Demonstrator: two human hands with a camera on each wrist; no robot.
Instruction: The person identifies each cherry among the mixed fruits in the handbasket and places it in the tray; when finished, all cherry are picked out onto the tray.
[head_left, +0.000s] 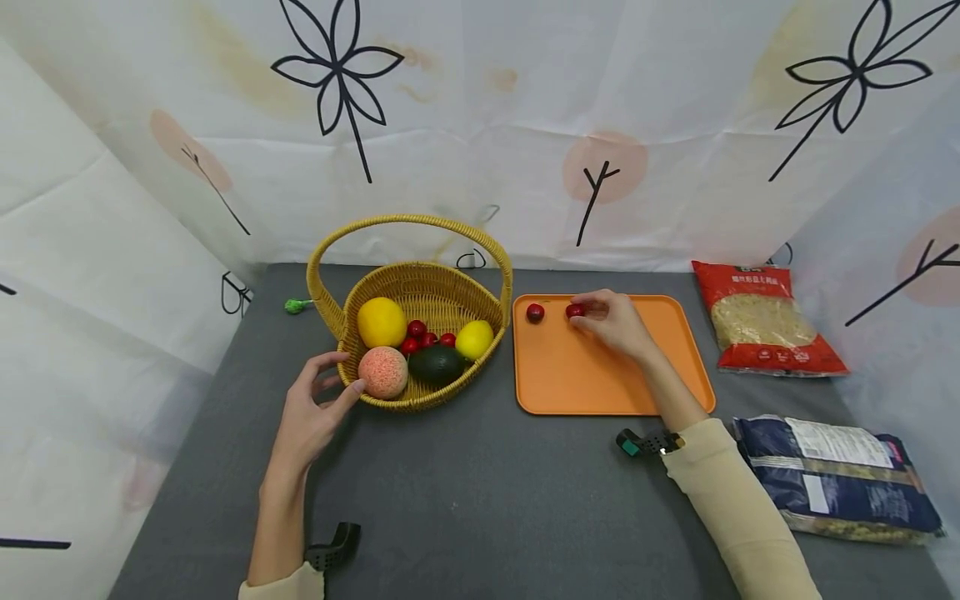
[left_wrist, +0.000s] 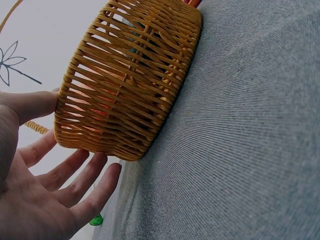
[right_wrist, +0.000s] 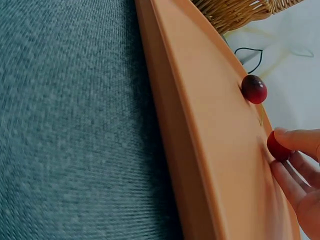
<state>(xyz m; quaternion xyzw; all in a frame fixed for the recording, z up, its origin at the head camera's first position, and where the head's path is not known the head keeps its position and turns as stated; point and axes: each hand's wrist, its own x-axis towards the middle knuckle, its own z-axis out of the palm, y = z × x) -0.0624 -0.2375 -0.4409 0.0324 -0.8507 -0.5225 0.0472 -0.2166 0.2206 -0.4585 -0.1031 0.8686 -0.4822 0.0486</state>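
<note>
In the head view my left hand point(head_left: 311, 408) rests against the left end of the yellow wicker basket point(head_left: 420, 271), thumb and index finger at its rim. Its other fingers spread loosely beside the woven wall in the left wrist view. The basket holds a pink textured ball-shaped fruit point(head_left: 383, 372), a yellow round fruit point(head_left: 381, 322), a lemon point(head_left: 475, 340), an avocado point(head_left: 437, 366) and several cherries point(head_left: 417, 329). Over the back of the orange tray point(head_left: 592, 379), my right hand point(head_left: 613, 323) pinches a cherry point(right_wrist: 279, 146) between thumb and fingers. Another cherry point(head_left: 535, 313) lies to its left on the tray.
A red bag of pale, grain-like food point(head_left: 765, 321) lies right of the tray. Nearer on the right is a dark blue bag point(head_left: 836, 479). A small green item point(head_left: 297, 306) lies left of the basket's arched handle point(head_left: 412, 219). A patterned cloth wall point(head_left: 480, 167) borders the grey table point(head_left: 480, 508).
</note>
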